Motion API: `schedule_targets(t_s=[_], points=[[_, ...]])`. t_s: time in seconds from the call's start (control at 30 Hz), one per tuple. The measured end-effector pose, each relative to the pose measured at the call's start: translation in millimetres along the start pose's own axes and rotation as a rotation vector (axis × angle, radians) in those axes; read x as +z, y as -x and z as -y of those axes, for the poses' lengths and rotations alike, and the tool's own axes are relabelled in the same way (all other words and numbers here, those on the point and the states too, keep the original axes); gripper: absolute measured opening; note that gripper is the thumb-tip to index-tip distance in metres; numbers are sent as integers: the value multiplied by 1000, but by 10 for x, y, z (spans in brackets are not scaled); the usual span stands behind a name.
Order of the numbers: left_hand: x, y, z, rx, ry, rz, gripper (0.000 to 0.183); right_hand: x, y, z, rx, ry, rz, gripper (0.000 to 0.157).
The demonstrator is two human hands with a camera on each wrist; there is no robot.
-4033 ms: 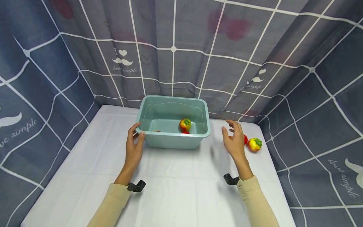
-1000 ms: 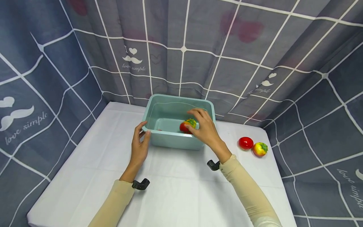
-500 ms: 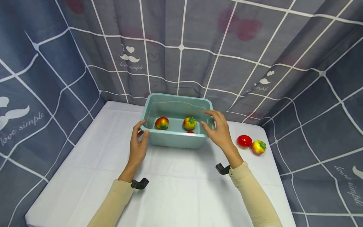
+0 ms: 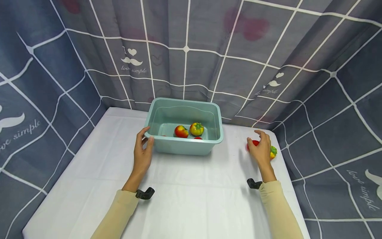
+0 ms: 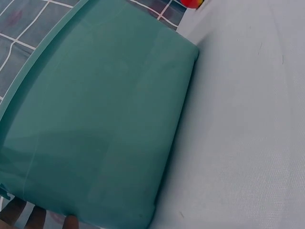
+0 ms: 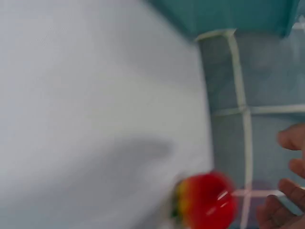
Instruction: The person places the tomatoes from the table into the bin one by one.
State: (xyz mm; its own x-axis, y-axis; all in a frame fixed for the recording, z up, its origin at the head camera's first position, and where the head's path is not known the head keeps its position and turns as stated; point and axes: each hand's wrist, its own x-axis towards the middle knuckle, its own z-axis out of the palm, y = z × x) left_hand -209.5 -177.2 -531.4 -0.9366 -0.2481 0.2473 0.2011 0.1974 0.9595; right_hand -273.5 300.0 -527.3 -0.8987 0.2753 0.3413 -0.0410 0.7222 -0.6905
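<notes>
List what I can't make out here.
Head view: the front wall of the rectangular teal plastic bin hides most of a red object inside.
Head view: the right hand covers much of the yellow, green-topped rounded object.
Left wrist view: the bottom edge cuts off most of the left hand.
Right wrist view: blur smears details of the glossy red rounded object.
</notes>
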Motion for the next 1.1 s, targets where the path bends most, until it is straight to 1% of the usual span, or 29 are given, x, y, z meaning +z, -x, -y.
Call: schedule_targets(t_s=[0.1,0.17,0.23,0.53,0.73,0.9,1.0,1.1], points=[[-11,5,17,8,8,3,47,51,70,-197,57,82,74,51],[-10,4,17,15,22,6,48,87,122,-283,63,113,99,51],[-9,4,13,20,24,8,48,119,159,-342,54,130,103,50],[-5,5,12,11,11,15,48,242,221,-540,95,132,86,58],[-11,-11,-24,14,21,11,48,278,206,-539,113,138,91,61],[-5,-15,-32,-19,28,5,48,283,212,-516,124,135,91,60],[2,-18,-16,-33,41,4,48,279,229,-476,93,116,62,59],[2,-20,-5,-33,45,1,49,266,229,-387,31,80,23,58]])
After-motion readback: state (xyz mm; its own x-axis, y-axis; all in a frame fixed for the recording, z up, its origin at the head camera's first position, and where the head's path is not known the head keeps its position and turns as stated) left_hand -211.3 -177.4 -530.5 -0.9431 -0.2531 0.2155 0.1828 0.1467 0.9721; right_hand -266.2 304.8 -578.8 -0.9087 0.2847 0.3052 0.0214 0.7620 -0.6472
